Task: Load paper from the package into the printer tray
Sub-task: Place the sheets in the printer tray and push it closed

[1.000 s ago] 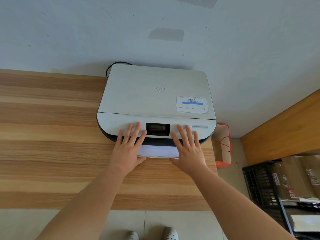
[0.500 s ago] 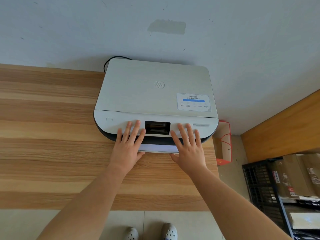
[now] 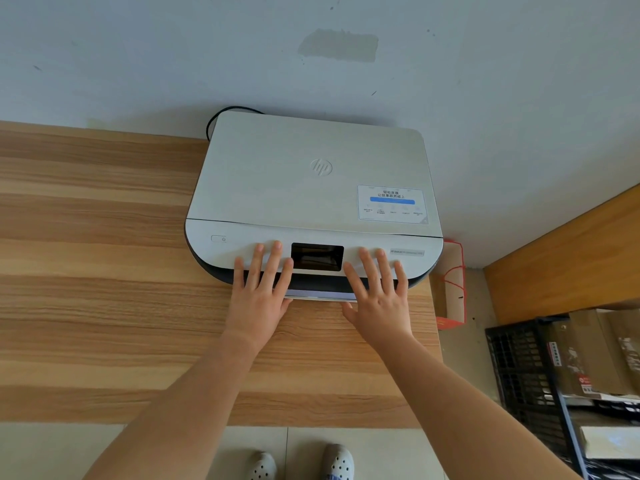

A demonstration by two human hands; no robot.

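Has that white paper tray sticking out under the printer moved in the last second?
Yes. The paper tray has slid back into the printer: less of it shows beyond the dark front edge than before, with the left hand and right hand pushing it.

Bare desk [image 3: 104, 271] left of printer [image 3: 311, 181]

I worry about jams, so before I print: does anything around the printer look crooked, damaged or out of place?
Nothing stands out. The printer sits flat on the table, both hands lie flat at its front, and the tray edge between them shows only a thin, level strip.
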